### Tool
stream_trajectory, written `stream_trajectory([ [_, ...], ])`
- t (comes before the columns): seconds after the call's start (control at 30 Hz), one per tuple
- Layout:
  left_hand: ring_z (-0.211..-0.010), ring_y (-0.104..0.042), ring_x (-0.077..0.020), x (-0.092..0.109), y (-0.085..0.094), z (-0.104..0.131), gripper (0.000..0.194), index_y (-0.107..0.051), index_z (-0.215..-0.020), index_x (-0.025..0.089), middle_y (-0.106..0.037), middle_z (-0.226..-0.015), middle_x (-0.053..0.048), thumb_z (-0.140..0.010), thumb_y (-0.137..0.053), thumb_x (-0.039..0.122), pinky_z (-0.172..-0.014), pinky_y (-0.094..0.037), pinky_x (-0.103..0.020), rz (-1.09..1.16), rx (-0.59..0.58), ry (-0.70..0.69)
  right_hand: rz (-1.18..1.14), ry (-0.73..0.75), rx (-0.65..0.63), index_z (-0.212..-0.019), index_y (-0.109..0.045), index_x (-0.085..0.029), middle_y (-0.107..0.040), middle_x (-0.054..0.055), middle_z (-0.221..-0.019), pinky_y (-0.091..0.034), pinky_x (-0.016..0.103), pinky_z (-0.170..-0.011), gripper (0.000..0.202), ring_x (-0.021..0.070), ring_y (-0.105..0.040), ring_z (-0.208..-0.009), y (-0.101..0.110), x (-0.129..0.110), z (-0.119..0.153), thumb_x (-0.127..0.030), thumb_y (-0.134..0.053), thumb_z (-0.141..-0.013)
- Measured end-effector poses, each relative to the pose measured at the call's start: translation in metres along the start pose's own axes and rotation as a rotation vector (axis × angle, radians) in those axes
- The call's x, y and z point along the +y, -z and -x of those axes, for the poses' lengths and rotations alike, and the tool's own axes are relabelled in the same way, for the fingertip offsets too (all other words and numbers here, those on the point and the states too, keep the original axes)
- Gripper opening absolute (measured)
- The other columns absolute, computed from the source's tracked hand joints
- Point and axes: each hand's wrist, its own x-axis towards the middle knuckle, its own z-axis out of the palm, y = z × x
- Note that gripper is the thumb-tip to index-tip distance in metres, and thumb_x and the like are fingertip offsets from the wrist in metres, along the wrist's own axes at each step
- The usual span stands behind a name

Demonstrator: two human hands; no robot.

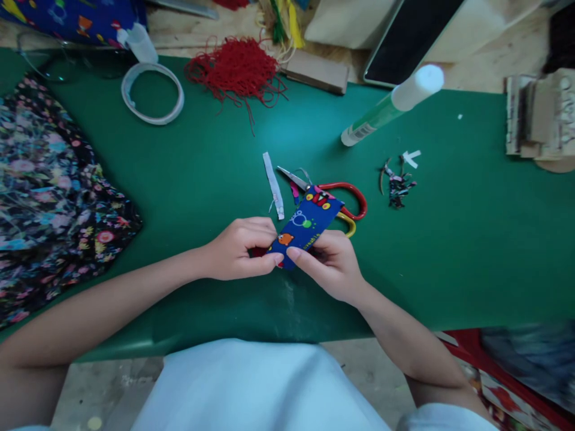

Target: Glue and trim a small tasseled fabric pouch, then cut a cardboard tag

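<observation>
A blue patterned fabric strip (305, 222) is held between my two hands above the green mat. My left hand (245, 248) is closed on its lower left end, thumb on top. My right hand (330, 260) pinches its lower right edge, fingers curled underneath. The strip's upper end lies over scissors (354, 197) with red and yellow handles, their blades pointing up left. Beside the blades is a thin pale strip (273, 185). Something red shows in the curl of my left hand, too small to make out.
A glue stick (375, 120) stands tilted at the back. Red threads (238, 69), a tape ring (153, 94) and a phone-like device (406, 39) lie behind. Dark floral fabric (58, 197) is at left, scraps (399, 185) and cardboard pieces (543, 117) at right.
</observation>
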Motion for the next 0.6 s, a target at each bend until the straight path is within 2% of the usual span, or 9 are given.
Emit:
stream_trajectory([
  [0.13,-0.07,-0.063,-0.0159,-0.0001,0.0003,0.0,0.028,-0.06,-0.066,0.017,-0.069,-0.068,-0.005,-0.093,-0.058,0.027,-0.071,-0.052,-0.028,-0.039,-0.076,-0.029,-0.042,0.07,-0.02,-0.066,-0.068,-0.016,-0.067,0.0,-0.059,-0.039,0.021,-0.048,0.033,0.0083,-0.053,-0.05,-0.0046,0.0049,0.0007,-0.037,-0.067,-0.091],
  [0.27,-0.067,-0.06,-0.0148,0.0013,0.0023,-0.0015,0.032,-0.059,-0.065,0.018,-0.065,-0.061,-0.003,-0.094,-0.055,0.031,-0.069,-0.051,-0.027,-0.04,-0.129,0.004,-0.004,0.156,0.012,-0.06,-0.063,-0.017,-0.061,-0.002,-0.054,-0.038,0.022,-0.049,0.034,0.0079,-0.051,-0.049,-0.0083,0.0055,0.0052,-0.028,-0.065,-0.092],
  [0.43,-0.073,-0.062,-0.0163,0.003,0.0037,-0.0017,0.034,-0.059,-0.064,0.018,-0.068,-0.066,-0.004,-0.096,-0.051,0.029,-0.075,-0.052,-0.03,0.008,-0.167,0.005,-0.053,0.146,-0.013,-0.064,-0.067,-0.017,-0.066,-0.001,-0.06,-0.042,0.022,-0.052,0.029,0.0095,-0.058,-0.054,-0.008,0.0071,0.0069,-0.024,-0.064,-0.092],
  [0.6,-0.074,-0.061,-0.0161,0.0032,0.0055,-0.0011,0.03,-0.062,-0.069,0.017,-0.067,-0.066,-0.004,-0.096,-0.052,0.026,-0.073,-0.05,-0.028,0.037,-0.185,0.014,-0.103,0.144,-0.032,-0.068,-0.071,-0.018,-0.068,-0.001,-0.061,-0.042,0.022,-0.051,0.023,0.0094,-0.059,-0.054,-0.0054,0.0074,0.0024,-0.027,-0.069,-0.089],
])
